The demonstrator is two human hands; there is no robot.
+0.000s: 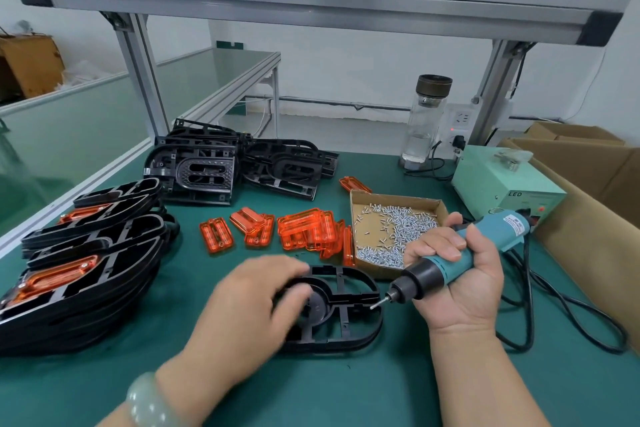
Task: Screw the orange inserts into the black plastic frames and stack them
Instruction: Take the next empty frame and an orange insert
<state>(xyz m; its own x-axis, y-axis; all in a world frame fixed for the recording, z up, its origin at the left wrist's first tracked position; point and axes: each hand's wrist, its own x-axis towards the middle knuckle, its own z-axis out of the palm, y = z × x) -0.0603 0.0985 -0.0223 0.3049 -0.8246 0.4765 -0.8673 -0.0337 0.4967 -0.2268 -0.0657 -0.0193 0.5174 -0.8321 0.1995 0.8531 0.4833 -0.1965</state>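
While the left hand (254,298) lies palm down on a black plastic frame (341,308) at the centre of the green table (346,388), its fingers spread over the left part of the frame and press it flat; the hand is blurred, so I cannot tell if the fingers curl around an edge. At 3 o'clock from this frame, the right hand (460,274) is closed around a teal electric screwdriver (460,260), and the bit (379,303) points toward 8 o'clock and sits at the right rim of the frame. At 9 o'clock, a stack of finished frames (79,274) with orange pieces inside leans on the table edge. At 12 o'clock, loose orange inserts (304,230) lie in a heap, and just beside them, at 1 o'clock, a cardboard tray (363,204) holds many small screws (398,229). Farther at 11 o'clock lies a pile of empty black frames (235,163). At 2 o'clock stands a pale green power box (502,184), with a glass bottle (426,121) behind it.
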